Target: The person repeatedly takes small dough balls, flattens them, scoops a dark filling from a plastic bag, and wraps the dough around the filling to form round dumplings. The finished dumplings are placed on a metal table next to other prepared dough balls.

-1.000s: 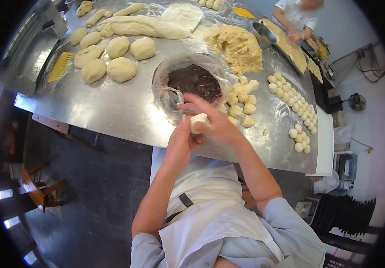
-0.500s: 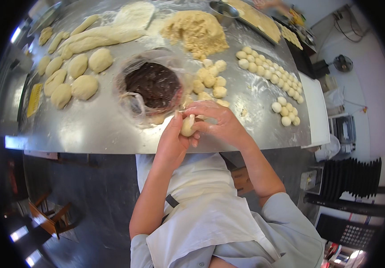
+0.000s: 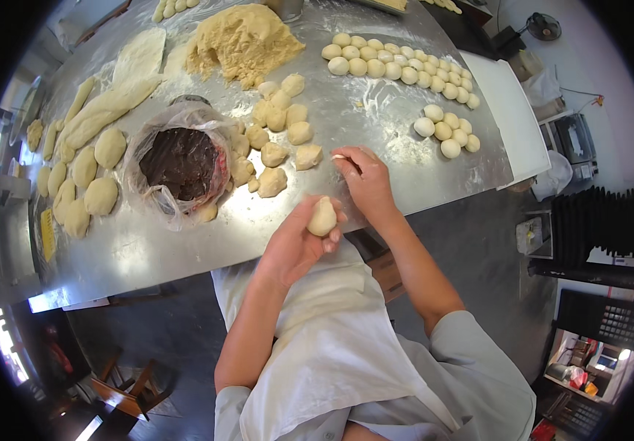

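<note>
In my left hand (image 3: pixel 291 239), above the table's front edge, rests a pale dough ball (image 3: pixel 323 218) drawn up to a nub at the top. My fingers curl round its underside and far side. My right hand (image 3: pixel 368 180) is apart from the ball, to its upper right, with thumb and forefinger pinched on a small bit of dough (image 3: pixel 338 156). Left of my hands stands a plastic-lined bowl holding dark filling (image 3: pixel 184 162). Rough yellowish dough lumps (image 3: pixel 276 116) lie between the bowl and my right hand; a cut chunk (image 3: pixel 308 156) is nearest to it.
A large crumbly yellow mass (image 3: pixel 243 44) sits at the back. Flattened dough rounds (image 3: pixel 101 196) and a long dough strip (image 3: pixel 111 114) lie at left. Rows of smooth balls (image 3: pixel 405 70) and a smaller cluster (image 3: pixel 448 131) are at right, on the floured metal table (image 3: pixel 383 132).
My right hand has parted from the dough ball and moved right, with a small bit of dough in its fingertips. The ball stays in my left hand. The view has swung toward the right.
</note>
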The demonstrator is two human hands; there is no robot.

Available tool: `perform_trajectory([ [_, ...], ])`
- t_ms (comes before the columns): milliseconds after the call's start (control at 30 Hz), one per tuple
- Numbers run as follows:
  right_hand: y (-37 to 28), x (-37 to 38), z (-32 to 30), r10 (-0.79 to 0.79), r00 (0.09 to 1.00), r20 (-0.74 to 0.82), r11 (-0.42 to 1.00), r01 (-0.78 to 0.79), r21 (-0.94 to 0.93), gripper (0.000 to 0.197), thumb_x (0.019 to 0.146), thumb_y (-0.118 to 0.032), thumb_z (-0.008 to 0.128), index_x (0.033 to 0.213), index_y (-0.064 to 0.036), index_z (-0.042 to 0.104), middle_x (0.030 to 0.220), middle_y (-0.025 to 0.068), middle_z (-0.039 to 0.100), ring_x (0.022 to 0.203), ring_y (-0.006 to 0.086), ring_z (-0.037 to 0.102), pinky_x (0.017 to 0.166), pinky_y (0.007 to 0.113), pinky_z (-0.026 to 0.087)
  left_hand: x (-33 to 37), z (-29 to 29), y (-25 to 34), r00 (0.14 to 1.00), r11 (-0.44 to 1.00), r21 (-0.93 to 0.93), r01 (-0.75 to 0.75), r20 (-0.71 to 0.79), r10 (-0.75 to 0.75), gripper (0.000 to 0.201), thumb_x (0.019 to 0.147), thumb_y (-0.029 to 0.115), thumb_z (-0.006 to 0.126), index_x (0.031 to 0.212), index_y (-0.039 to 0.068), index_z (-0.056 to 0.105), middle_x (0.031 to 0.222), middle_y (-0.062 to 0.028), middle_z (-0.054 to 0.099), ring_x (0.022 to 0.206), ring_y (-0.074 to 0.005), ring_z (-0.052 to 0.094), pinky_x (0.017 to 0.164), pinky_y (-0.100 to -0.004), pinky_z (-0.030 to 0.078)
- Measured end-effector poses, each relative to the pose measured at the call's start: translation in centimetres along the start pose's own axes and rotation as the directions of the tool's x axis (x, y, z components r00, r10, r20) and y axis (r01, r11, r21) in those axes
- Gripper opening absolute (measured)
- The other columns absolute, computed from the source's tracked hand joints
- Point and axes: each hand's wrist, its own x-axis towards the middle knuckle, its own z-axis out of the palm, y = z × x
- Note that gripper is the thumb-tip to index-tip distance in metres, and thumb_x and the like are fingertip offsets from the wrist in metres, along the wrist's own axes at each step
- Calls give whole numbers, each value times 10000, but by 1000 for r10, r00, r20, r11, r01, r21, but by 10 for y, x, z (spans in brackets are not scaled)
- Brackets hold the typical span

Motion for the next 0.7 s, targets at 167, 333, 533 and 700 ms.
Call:
perform_trajectory([
  [167, 20, 9, -13, -128, 991, -44, 986, 123, -110, 249, 936, -7, 630, 1153, -56, 741, 971, 119, 669, 875, 303, 643, 799, 384, 521, 14, -26, -19, 977, 989, -74, -124, -184, 109, 296, 1085, 300, 542, 1213, 39, 593, 1180, -127, 644, 1029, -233, 628, 918, -346, 543],
  [333, 12, 5, -22, 287, 958, -21, 949, -281, 142, 288, 909, 48, 601, 1154, -59, 708, 813, -15, 483, 723, 65, 465, 659, 249, 421, 9, -9, -18, 752, 466, 831, -303, -92, 653, 399, 984, 189, 641, 1323, -8, 571, 1266, -173, 604, 1219, -331, 579, 1077, -459, 468],
  [533, 20, 6, -22, 208, 978, 1, 903, -192, 385, 296, 887, 68, 594, 1159, -25, 666, 791, -67, 472, 700, 34, 434, 637, 218, 397, 40, -8, -41, 683, -507, 844, -175, 475, 555, 493, 940, 91, 661, 1409, -20, 556, 1412, -239, 556, 1367, -444, 486, 1193, -528, 337],
  [700, 4, 4, -26, 228, 970, 89, 822, -241, 515, 236, 957, 2, 648, 1190, -17, 681, 899, -6, 658, 741, 38, 559, 688, 202, 470, 1, -19, -11, 350, -314, 925, -214, 373, 860, 336, 957, -85, 573, 1275, -2, 639, 1272, -174, 658, 1216, -337, 610, 1079, -415, 457],
])
